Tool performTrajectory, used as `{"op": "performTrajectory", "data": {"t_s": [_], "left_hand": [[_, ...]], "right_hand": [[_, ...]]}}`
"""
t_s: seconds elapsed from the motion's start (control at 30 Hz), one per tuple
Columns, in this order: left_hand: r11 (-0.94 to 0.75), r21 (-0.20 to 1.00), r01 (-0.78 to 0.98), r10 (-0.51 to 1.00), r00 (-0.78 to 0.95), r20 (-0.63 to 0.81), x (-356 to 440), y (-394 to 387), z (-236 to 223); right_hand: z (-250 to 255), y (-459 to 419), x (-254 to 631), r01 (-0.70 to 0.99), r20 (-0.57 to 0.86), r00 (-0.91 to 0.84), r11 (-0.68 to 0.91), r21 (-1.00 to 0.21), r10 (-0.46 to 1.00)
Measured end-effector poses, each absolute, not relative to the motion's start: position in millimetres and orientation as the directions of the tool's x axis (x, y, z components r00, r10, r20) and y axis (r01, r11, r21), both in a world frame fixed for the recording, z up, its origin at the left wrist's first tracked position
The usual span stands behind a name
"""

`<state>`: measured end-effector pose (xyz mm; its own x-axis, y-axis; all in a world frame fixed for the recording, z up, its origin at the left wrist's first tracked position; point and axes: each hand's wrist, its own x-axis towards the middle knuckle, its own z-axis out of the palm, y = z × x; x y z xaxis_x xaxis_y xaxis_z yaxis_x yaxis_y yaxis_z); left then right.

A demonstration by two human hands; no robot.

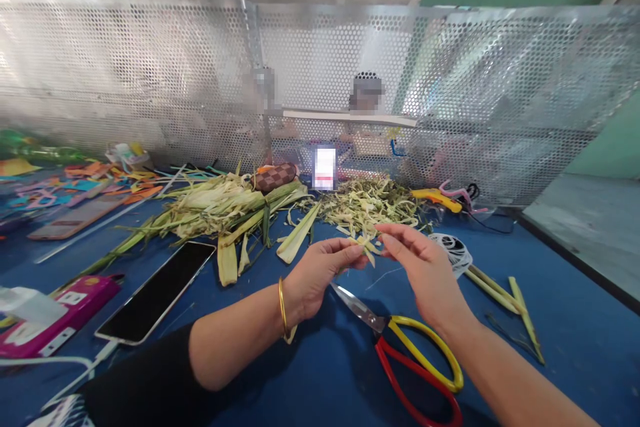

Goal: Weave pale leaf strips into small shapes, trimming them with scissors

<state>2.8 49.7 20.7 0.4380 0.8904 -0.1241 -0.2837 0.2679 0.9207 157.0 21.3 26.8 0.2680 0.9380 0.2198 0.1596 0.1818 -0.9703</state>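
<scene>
We record the left hand (317, 273) near the dial centre, its grip pinched, thumb against fingers, on a pale husk piece (369, 253). The right hand (427, 273) sits at 3 o'clock from the piece, thumb and fingertips drawn near each other; we cannot tell whether its grip has hold of anything. Around the piece, on the blue table (310, 373), we log: shredded heap (370, 205), 12 o'clock; leaf bundle (215, 203), 10 o'clock; black-screened phone (157, 293), between 8 and 9; red-and-yellow-handled scissors (380, 324), between 5 and 6.
</scene>
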Motion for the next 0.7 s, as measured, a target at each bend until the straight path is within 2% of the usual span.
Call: {"op": "performTrajectory", "data": {"t_s": [0.07,0.13,0.23,0.33,0.43,0.57,0.7], "left_hand": [[0.325,0.882,-0.341,0.889,0.428,-0.162,3,50,21],[0.369,0.840,-0.399,0.887,0.422,-0.189,3,50,20],[0.409,0.789,-0.459,0.876,0.440,-0.198,4,49,18],[0.432,0.759,-0.487,0.858,0.481,-0.181,5,45,17],[0.448,0.740,-0.502,0.850,0.495,-0.179,6,42,19],[0.410,0.801,-0.436,0.868,0.456,-0.196,4,44,22],[0.224,0.938,-0.265,0.920,0.374,-0.114,1,49,24]], "right_hand": [[24,24,158,0.102,0.185,0.343,0.160,-0.982,0.921],[22,25,156,0.037,0.109,0.342,0.102,-0.994,0.933],[20,23,149,-0.002,0.035,0.193,0.036,-0.999,0.981],[17,18,139,-0.041,0.042,0.044,0.044,-0.998,0.998],[15,15,133,-0.049,0.059,0.022,0.060,-0.997,0.998],[16,16,136,0.012,0.073,0.055,0.072,-0.997,0.996],[16,17,141,0.157,0.111,0.005,0.109,-0.982,0.994]]}}
